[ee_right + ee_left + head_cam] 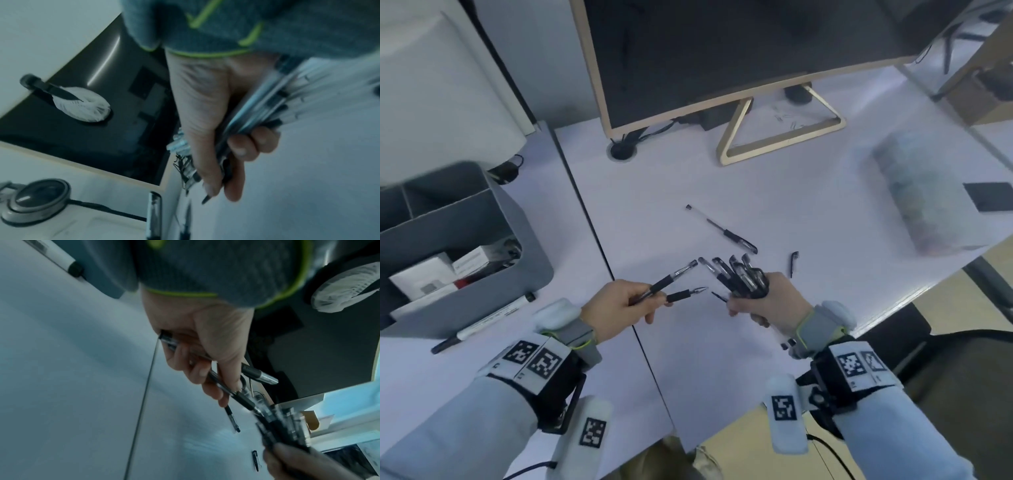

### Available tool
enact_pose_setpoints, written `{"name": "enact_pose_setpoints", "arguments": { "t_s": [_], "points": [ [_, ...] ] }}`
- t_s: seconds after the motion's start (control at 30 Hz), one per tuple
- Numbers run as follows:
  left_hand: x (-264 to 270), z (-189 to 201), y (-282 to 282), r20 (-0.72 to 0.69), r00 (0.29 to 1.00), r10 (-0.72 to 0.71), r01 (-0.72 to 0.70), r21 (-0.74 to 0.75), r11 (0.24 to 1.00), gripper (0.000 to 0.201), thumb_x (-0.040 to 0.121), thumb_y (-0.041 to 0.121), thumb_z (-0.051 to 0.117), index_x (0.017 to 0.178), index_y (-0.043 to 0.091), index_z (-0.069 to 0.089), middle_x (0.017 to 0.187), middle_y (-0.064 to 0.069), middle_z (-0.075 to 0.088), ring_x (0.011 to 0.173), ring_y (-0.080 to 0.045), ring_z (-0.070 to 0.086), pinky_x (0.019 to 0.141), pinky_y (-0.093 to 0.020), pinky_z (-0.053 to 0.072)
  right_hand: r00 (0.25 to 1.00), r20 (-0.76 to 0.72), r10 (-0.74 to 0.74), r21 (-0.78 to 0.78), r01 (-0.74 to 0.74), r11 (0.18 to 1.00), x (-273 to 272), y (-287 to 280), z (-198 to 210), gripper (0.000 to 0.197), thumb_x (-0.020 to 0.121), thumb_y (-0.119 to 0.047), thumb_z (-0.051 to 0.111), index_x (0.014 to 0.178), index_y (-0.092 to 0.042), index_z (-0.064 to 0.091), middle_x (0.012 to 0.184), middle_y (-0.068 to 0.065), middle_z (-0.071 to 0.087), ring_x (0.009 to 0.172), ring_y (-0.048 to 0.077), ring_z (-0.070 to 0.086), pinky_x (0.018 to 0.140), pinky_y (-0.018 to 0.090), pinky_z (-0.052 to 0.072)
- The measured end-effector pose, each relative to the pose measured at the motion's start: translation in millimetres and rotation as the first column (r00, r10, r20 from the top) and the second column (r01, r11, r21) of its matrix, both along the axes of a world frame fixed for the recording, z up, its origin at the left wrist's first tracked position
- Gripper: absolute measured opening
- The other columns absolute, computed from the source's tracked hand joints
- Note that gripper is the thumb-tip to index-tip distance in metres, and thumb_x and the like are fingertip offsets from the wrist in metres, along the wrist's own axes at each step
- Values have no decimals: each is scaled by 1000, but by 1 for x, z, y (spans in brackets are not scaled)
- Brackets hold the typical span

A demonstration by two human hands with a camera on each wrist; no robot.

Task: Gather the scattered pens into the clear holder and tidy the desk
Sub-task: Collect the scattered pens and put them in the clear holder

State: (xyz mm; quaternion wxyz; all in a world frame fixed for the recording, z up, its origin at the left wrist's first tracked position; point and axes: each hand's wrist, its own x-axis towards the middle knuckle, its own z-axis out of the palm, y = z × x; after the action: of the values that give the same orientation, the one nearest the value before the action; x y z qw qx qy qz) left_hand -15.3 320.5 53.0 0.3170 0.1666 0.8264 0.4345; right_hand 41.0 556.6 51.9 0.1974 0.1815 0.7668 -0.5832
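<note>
On the far left of the white tabletop (774, 192) stands a grey organizer (465, 219) holding small boxes, with a white marker (482, 323) lying against its front. Right of it, the left hand (616, 305) has its fingers (197, 369) curled around two pens (671, 279), tips pointing toward the right hand (770, 301). That hand's fingers (242, 146) clench a fanned bundle of pens (739, 275). One loose pen (722, 229) lies beyond the bundle, and a pen cap (793, 263) sits just right of it. Far right lies the clear holder (924, 195), blurred, on its side, well apart from both hands
</note>
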Motion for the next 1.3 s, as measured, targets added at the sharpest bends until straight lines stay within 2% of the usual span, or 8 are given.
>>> {"name": "enact_pose_setpoints", "arguments": {
  "t_s": [0.2, 0.3, 0.47, 0.7, 0.9, 1.0, 1.17, 1.3],
  "points": [
    [-11, 6, 1, 0, 998, -62, 62, 12, 998, 50, 90, 21, 53, 50, 50, 61, 54, 8, 63, 38, -5, 34, 41, -10, 28, 987, -59, 150, -133, -157, 979, -23, -3, 17, 13, 78, 2, 65, 73, -10, 64, 43, -10, 55, 32, 8, 36, 35, 16, 29],
    [-17, 4, 5, 6, 999, -42, 41, 42, 998, 44, 89, 21, 53, 53, 45, 63, 63, -5, 60, 38, -5, 33, 40, -10, 28, 989, -86, 119, -151, -131, 980, -31, 1, 20, 12, 79, 2, 63, 74, -9, 64, 37, -10, 50, 31, 7, 36, 35, 16, 28],
    [-34, 5, 6, 0, 999, 32, -32, 73, 997, 37, 89, 17, 54, 59, 36, 65, 42, 15, 54, 37, -5, 33, 40, -8, 28, 987, -123, 101, -133, -118, 984, -52, 8, 25, 6, 80, 2, 62, 82, -4, 63, 39, -13, 56, 30, 5, 36, 35, 15, 29],
    [-53, -2, 18, -46, 998, 30, -27, 81, 996, 30, 90, 18, 52, 68, 36, 64, 42, 16, 55, 38, -4, 35, 41, -8, 29, 986, -150, 78, -148, -100, 984, -77, -5, 15, 9, 78, 1, 65, 76, -8, 64, 60, 7, 55, 31, 7, 36, 35, 15, 29],
    [-35, 14, -51, -11, 980, 199, -198, 42, 979, 28, 91, 16, 50, 71, 28, 66, 39, 13, 48, 39, -4, 36, 42, -6, 30, 972, -146, 182, -271, -216, 938, -94, -80, 11, 13, 77, 2, 65, 70, -8, 65, 48, 1, 51, 30, 8, 37, 34, 15, 29],
    [-17, 23, -91, 47, 915, 401, -404, 88, 911, 26, 92, 14, 46, 76, 19, 66, 46, 8, 42, 36, -4, 33, 37, -7, 26, 972, -153, 176, -382, -223, 897, -103, -129, 18, 9, 80, 2, 62, 77, -6, 66, 49, -1, 52, 31, 9, 36, 34, 16, 29],
    [24, 31, -155, 249, 646, 721, -763, 234, 603, 30, 96, 15, 36, 75, 11, 56, 64, -1, 40, 36, -1, 33, 33, -10, 23, 999, -6, 35, -582, -32, 813, -86, -246, 26, 9, 83, -1, 58, 79, -7, 64, 63, 2, 52, 34, 7, 42, 36, 17, 37],
    [40, 33, -196, 203, 607, 769, -795, 161, 585, 28, 97, 22, 31, 71, 15, 40, 66, -2, 43, 44, -8, 38, 36, -15, 30, 986, 122, 114, -655, -7, 756, -54, -328, 28, 6, 82, -13, 63, 82, -8, 66, 54, -2, 54, 37, 9, 44, 40, 18, 41]
  ]
}}
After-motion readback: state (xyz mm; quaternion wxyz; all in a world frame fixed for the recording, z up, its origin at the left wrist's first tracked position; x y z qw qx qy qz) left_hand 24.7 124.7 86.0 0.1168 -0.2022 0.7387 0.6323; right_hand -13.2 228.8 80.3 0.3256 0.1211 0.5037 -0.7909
